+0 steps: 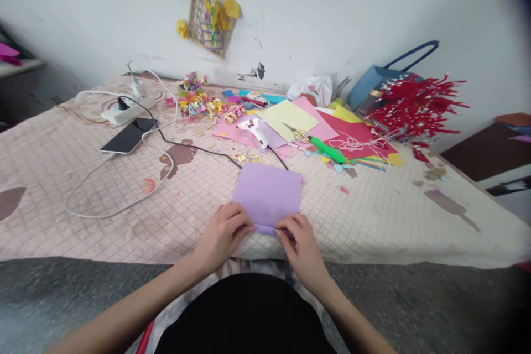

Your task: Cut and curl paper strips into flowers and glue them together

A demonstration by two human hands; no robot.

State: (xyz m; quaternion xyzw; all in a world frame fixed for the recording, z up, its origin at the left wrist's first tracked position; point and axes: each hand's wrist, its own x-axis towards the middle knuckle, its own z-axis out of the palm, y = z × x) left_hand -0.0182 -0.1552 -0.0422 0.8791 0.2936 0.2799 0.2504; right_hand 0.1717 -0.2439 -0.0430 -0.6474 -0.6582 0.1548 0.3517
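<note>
A sheet of purple paper [269, 191] lies near the front edge of the table, its near edge turned up in a narrow fold. My left hand [228, 229] pinches that folded edge at the left end. At the right end, my right hand [298, 243] pinches the same edge between thumb and fingers. Just beyond the sheet rests a white glue gun [256, 131], its black cord running partly behind the paper. Scissors [295, 131] and a green-handled tool [327, 149] lie farther back to the right, on coloured paper sheets [286, 117].
On the left are a phone [129, 135], a looped white cable [85, 215] and a power strip [124, 113]. Paper flowers [199, 105] sit at the back. Red decorated stems [415, 105] and a blue bag [373, 86] stand at the back right, against the wall.
</note>
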